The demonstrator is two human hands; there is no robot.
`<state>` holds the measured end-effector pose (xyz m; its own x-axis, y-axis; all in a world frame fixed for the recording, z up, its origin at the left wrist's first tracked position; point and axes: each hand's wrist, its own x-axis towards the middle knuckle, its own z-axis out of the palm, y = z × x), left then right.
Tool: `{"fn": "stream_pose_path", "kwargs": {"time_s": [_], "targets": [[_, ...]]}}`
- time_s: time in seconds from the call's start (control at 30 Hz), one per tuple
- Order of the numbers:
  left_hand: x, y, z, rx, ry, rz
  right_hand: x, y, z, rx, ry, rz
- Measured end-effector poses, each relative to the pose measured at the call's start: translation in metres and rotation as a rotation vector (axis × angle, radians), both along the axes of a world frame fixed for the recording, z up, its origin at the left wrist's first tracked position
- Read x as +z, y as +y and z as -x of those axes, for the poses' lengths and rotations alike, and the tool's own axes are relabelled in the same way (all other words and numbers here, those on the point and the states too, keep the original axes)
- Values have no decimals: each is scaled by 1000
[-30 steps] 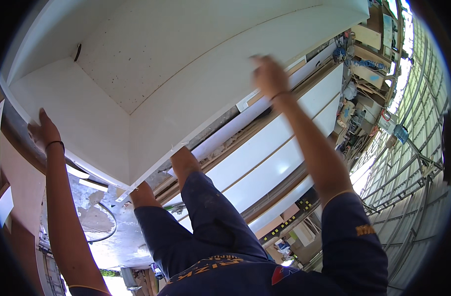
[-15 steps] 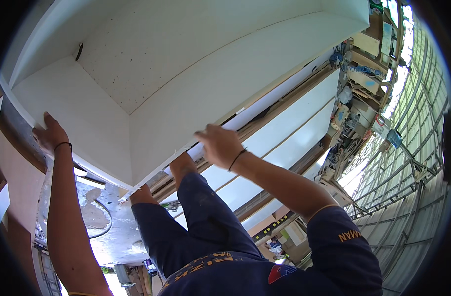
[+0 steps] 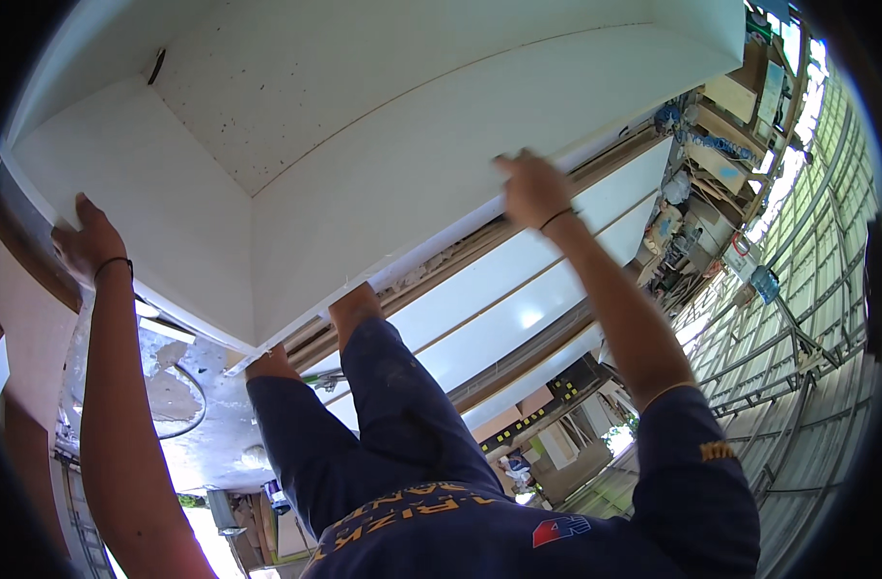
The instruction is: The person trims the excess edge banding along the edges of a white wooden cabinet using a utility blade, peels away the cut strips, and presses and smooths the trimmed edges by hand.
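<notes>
A large white cabinet box (image 3: 383, 183), open toward me, fills the upper part of the view. Dark specks dot its inner back panel (image 3: 286, 106). At the box's left end, my left hand (image 3: 91, 239) is closed round the rim of the short side panel (image 3: 151, 193), with some fingers hidden beyond the edge. My right hand (image 3: 535, 188) is at the outer edge of the long near panel, farther to the right. It is smeared by motion, so whether it grips that edge is unclear.
White boards with wooden edges (image 3: 489, 318) lie beyond my legs, right of the box. A hose or cable (image 3: 205, 391) curves over the stained floor (image 3: 233, 429). Wood offcuts and clutter (image 3: 682, 222) fill the right side, near a metal-framed wall (image 3: 788, 318).
My right hand has moved right and farther along the box's long edge. My left hand stays on the left rim, and the view has shifted slightly.
</notes>
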<state>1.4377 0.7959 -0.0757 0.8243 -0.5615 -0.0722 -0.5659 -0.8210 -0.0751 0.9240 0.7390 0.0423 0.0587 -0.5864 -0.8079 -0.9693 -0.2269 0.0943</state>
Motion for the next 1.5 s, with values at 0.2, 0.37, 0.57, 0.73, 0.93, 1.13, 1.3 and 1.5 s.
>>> {"fn": "stream_pose_path", "kwargs": {"time_s": [0.2,0.37,0.57,0.73,0.93,1.13,1.3,1.5], "targets": [[0,6,-3,37,8,41,2,10,-54,31,-153,-113],[3,-2,5,20,27,83,1,-50,34,133,231,32],[6,-3,14,54,78,90,-1,93,-119,-84,-168,-71],[5,-4,17,68,90,101,1,77,-140,-89,-213,-147],[8,-7,16,53,47,99,3,13,-51,49,185,5],[8,-3,14,59,59,109,2,136,-206,-83,-289,-194],[17,-9,24,73,85,107,-10,49,-105,-81,47,-85],[13,-10,26,99,115,144,-11,112,-155,-3,-114,-65]]}}
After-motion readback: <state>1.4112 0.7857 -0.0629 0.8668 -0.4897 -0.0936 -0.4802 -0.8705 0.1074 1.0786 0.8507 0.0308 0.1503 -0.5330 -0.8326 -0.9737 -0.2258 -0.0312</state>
